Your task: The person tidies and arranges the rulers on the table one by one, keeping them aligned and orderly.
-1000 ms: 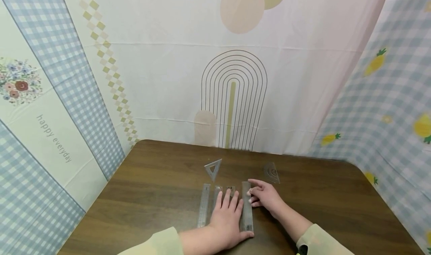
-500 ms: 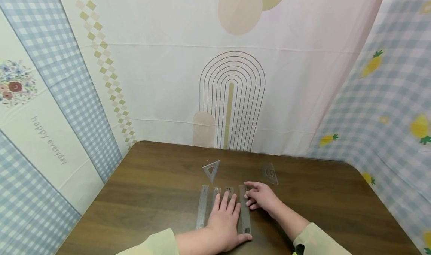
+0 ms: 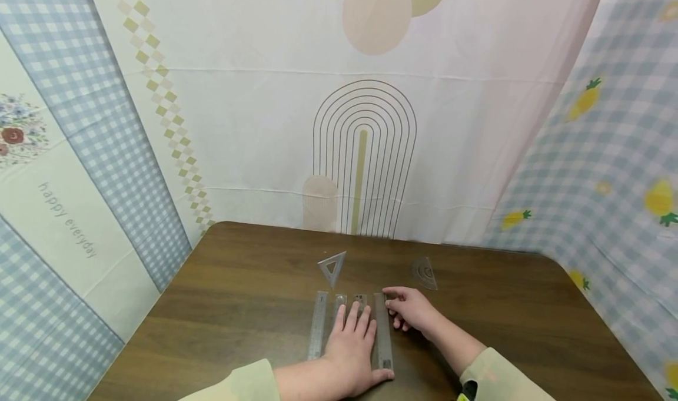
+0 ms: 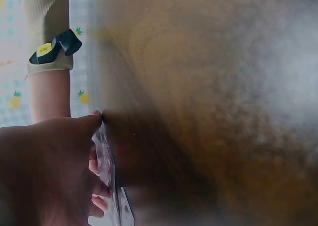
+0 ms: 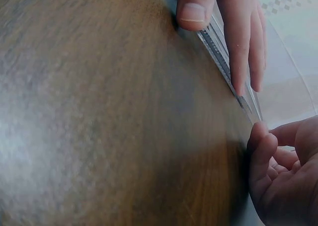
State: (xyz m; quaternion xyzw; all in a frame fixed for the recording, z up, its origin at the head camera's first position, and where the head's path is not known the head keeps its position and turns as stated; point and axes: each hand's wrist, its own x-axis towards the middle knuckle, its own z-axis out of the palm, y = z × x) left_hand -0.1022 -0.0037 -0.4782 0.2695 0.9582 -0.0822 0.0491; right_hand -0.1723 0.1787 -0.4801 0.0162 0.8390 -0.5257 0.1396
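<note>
Clear rulers lie side by side on the table in the head view. My left hand (image 3: 348,349) rests with spread fingers over the two middle clear strips (image 3: 341,301), whose lower parts it hides. Its thumb touches the near end of the rightmost ruler (image 3: 384,339). My right hand (image 3: 415,310) holds that ruler's far right corner between index finger and thumb, its other fingers curled. In the right wrist view, the ruler's marked edge (image 5: 218,57) runs between both hands. Another ruler (image 3: 318,324) lies left of the left hand, untouched.
A clear set square (image 3: 332,268) lies beyond the rulers, and a clear protractor (image 3: 425,272) sits farther right. The brown wooden table (image 3: 238,283) meets a patterned cloth backdrop (image 3: 254,142) at its far edge. Checked cloth hangs on both sides.
The rightmost ruler has slid slightly left, closer to the strips under my left hand, with my right hand moving along. The view has shifted a little. The left hand keeps its pose.
</note>
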